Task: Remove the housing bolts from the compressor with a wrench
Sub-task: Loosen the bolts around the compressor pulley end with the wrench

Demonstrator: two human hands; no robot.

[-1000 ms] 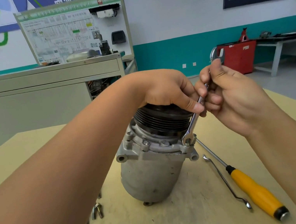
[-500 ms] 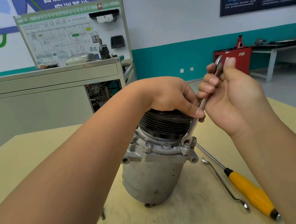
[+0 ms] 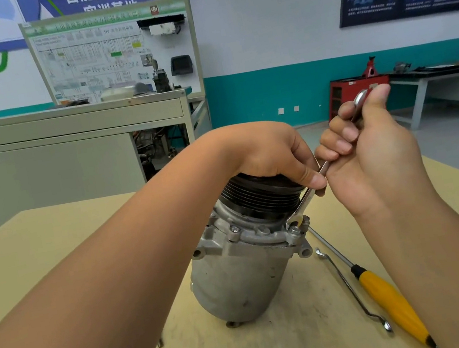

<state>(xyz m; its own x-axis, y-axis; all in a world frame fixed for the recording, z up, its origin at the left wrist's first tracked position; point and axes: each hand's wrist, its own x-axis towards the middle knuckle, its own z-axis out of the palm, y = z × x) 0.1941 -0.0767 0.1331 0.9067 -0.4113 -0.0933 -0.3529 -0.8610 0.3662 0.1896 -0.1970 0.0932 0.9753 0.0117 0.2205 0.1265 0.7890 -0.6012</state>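
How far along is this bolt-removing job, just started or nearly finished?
Hard to say what is done: no removed bolt shows clearly. In hand: the right hand grips the wrench, its open end on a flange bolt, while the left hand holds the pulley. Left: that bolt and at least a second bolt seated on the compressor.

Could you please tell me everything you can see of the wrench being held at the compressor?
The wrench is a slim, bright, silvery metal bar, slanting from lower left to upper right. Its open lower end sits on a bolt at the flange of the compressor. The right hand grips its upper shaft, the rounded top end showing above the fingers. The left hand, holding the black pulley, touches the shaft with its thumb.
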